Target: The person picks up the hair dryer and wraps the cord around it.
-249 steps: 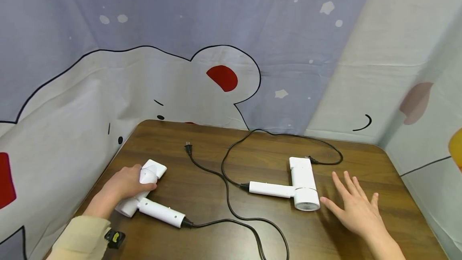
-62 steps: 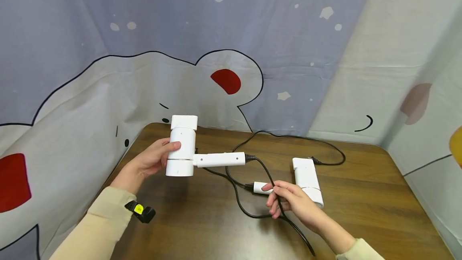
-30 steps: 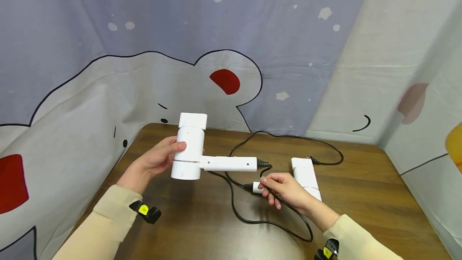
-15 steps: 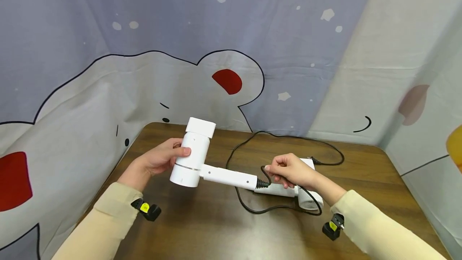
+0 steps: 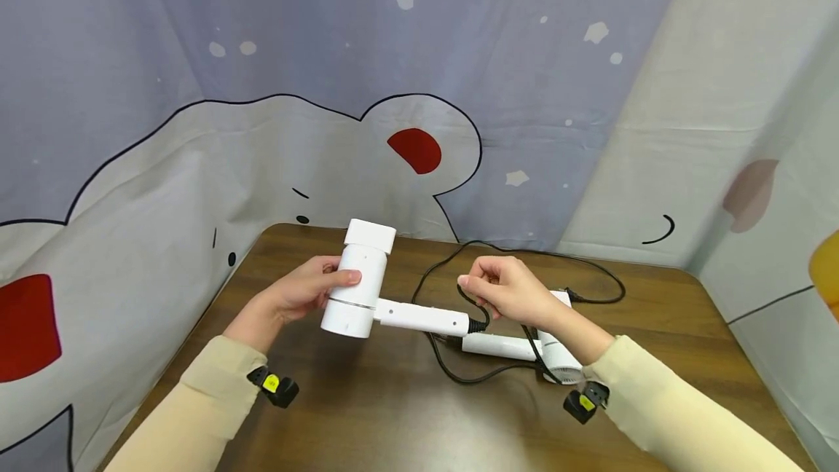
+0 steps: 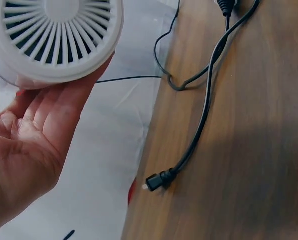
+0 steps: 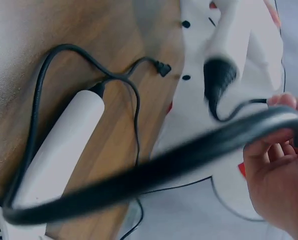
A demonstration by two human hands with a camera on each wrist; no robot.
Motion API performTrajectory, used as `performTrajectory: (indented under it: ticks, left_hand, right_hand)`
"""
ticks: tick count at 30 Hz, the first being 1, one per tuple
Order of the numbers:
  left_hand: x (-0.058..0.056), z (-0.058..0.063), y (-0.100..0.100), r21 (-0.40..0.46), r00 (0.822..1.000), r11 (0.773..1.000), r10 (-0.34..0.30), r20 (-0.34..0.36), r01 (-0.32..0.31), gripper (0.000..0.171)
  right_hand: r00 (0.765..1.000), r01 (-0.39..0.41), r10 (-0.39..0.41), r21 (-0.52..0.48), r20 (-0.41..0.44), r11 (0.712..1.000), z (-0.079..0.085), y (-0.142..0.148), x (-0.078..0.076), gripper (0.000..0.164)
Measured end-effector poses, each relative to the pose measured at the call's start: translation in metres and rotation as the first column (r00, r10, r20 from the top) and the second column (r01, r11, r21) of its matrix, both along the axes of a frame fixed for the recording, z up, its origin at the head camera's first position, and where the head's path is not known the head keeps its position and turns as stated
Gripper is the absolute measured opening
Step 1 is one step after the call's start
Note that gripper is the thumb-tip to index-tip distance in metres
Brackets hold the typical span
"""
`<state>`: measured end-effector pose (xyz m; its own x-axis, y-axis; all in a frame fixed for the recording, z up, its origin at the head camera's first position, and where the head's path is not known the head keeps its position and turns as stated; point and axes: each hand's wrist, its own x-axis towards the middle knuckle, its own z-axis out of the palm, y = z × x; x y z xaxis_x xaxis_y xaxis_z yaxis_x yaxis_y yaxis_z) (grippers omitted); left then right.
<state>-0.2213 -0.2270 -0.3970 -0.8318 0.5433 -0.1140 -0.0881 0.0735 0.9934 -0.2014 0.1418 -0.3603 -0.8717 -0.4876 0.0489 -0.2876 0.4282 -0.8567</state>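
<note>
In the head view my left hand (image 5: 304, 290) grips a white hair dryer (image 5: 363, 279) by its barrel, above the table. Its handle points right and slightly down. The left wrist view shows the dryer's slotted round end (image 6: 64, 35) against the fingers. My right hand (image 5: 514, 293) pinches the dryer's black cord (image 7: 139, 175) close to the handle end, and the cord loops away behind the hand. Below it lies a second white hair dryer (image 5: 501, 346), partly hidden by the right hand and forearm. A cord's plug (image 6: 161, 180) rests on the wood.
The brown wooden table (image 5: 393, 421) lies beneath both hands. The second dryer's cord (image 5: 524, 248) curves along the back of the table. A patterned curtain (image 5: 295, 151) hangs behind and at the sides.
My left hand has lifted the hair dryer off the left of the table and shifted it right. My right hand took the cord and, lately, raised it toward the handle end.
</note>
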Motion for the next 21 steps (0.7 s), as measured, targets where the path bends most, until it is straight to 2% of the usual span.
performTrajectory:
  ticks: [2,5,7,9,11,12,13,15,16,18,21]
  left_hand:
    - [0.001,-0.001,0.001,-0.003,0.999,0.999,0.043,0.009,-0.043,0.055]
    - [0.002,-0.003,0.003,-0.004,0.995,0.995,0.102,0.021,-0.101,0.059]
    - [0.003,-0.004,0.004,0.001,0.992,0.992,0.126,0.026,-0.126,0.059]
    - [0.003,-0.005,0.006,0.012,0.988,0.989,0.150,0.034,-0.150,0.056]
    - [0.002,-0.005,0.007,0.030,0.985,0.985,0.169,0.040,-0.170,0.052]
    - [0.002,-0.004,0.008,0.041,0.983,0.983,0.177,0.041,-0.178,0.051]
    - [0.002,-0.004,0.009,0.051,0.982,0.981,0.185,0.041,-0.187,0.050]
    - [0.002,-0.002,0.010,0.074,0.979,0.977,0.197,0.041,-0.200,0.048]
    - [0.002,-0.002,0.010,0.088,0.979,0.975,0.200,0.041,-0.203,0.048]
    - [0.003,0.000,0.010,0.115,0.978,0.972,0.202,0.043,-0.205,0.045]
    - [0.003,0.001,0.010,0.145,0.980,0.969,0.195,0.045,-0.200,0.041]
  right_hand:
    - [0.996,-0.008,0.009,0.007,-0.089,1.000,0.000,-0.006,0.006,0.026]
    - [0.965,-0.004,0.009,0.021,-0.261,1.000,-0.005,-0.011,0.014,0.021]
    - [0.919,0.011,0.006,0.042,-0.393,0.999,-0.011,-0.013,0.020,0.019]
    - [0.861,0.025,0.010,0.063,-0.509,0.998,-0.017,-0.014,0.025,0.017]
    - [0.814,0.032,0.017,0.074,-0.581,0.997,-0.024,-0.014,0.030,0.015]
    - [0.796,0.031,0.022,0.077,-0.604,0.997,-0.027,-0.013,0.032,0.013]
    - [0.789,0.022,0.028,0.073,-0.614,0.997,-0.031,-0.013,0.034,0.010]
    - [0.797,0.001,0.036,0.061,-0.603,0.998,-0.037,-0.011,0.038,0.006]
    - [0.812,-0.007,0.035,0.050,-0.583,0.999,-0.039,-0.010,0.039,0.006]
    - [0.856,-0.016,0.025,0.022,-0.516,1.000,-0.044,-0.007,0.041,0.007]
    - [0.933,-0.007,-0.004,-0.030,-0.361,1.000,-0.050,-0.002,0.040,0.008]
